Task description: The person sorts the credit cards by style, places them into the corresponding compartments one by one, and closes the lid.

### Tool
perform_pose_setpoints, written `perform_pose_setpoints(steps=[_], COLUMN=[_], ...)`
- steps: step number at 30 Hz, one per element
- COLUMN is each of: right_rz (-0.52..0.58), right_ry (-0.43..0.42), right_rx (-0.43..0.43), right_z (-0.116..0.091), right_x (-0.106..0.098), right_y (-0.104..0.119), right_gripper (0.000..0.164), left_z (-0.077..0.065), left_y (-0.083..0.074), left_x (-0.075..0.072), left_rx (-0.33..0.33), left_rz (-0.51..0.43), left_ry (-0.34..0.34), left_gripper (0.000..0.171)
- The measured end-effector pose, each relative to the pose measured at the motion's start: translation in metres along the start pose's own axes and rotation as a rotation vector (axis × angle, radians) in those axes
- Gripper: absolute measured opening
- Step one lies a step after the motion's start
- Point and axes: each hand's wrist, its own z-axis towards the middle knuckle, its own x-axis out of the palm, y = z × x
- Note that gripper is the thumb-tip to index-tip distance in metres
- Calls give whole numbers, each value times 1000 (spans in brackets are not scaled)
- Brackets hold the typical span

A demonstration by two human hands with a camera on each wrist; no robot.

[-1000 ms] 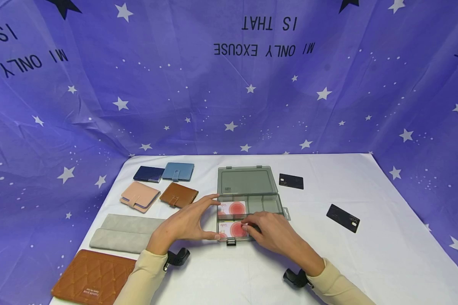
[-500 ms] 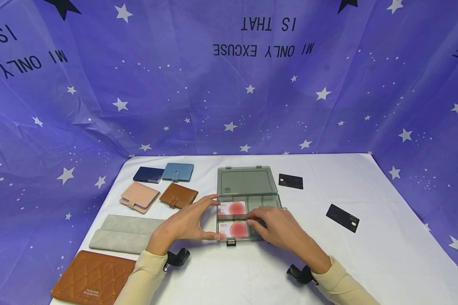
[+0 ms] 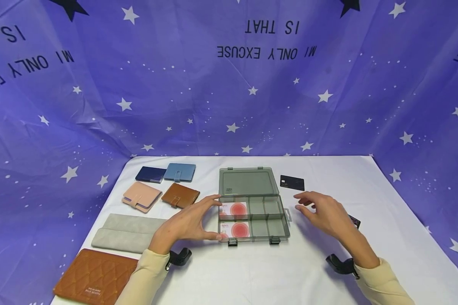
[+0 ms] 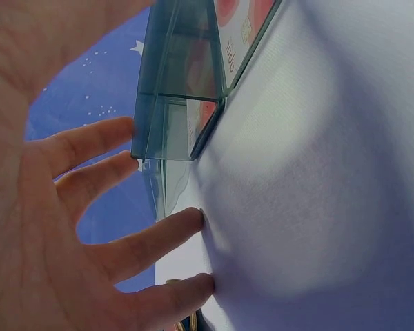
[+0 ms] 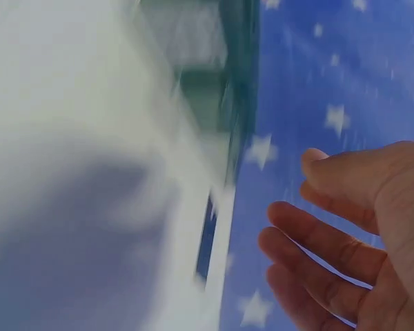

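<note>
I see the white table (image 3: 252, 275) in front of the starry blue backdrop (image 3: 229, 106). In its middle lies the open grey plastic box (image 3: 265, 228), with two red-and-white cards (image 3: 234, 209) in its left compartments. My left hand (image 3: 187, 224) has its grip spread, fingertips touching the box's left end. My right hand (image 3: 326, 214) hovers just right of the box with relaxed fingers, holding nothing, near a black card (image 3: 291, 183).

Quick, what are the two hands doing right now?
Left hand: open, fingers and thumb against the box.
Right hand: open, holding nothing, in the air right of the box.
</note>
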Motion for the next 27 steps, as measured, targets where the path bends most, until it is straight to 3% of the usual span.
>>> perform_pose_setpoints(steps=[5,9,14,18,23,27], right_rz=[-37,-64,-78,-59,-26,-13], right_ry=[16,83,177,205,208,151], right_rx=[107,186,257,265,238,188], right_z=[-24,-45,-64,-71,-69,-65], right_x=[-19,-30,-38,-40,-39,-37], right_y=[-48,-81,-109,-124,-131,-130], right_gripper=[38,53,74,82,70,44], left_z=[2,2,2,2,2,1], left_y=[0,1,1,1,1,1], left_x=[-1,-1,-1,0,0,1], left_rx=[-3,-6,-12,-9,-9,-7], left_rz=[4,10,11,7,3,2], left_ry=[10,17,16,12,9,8], left_gripper=[96,97,97,97,97,96])
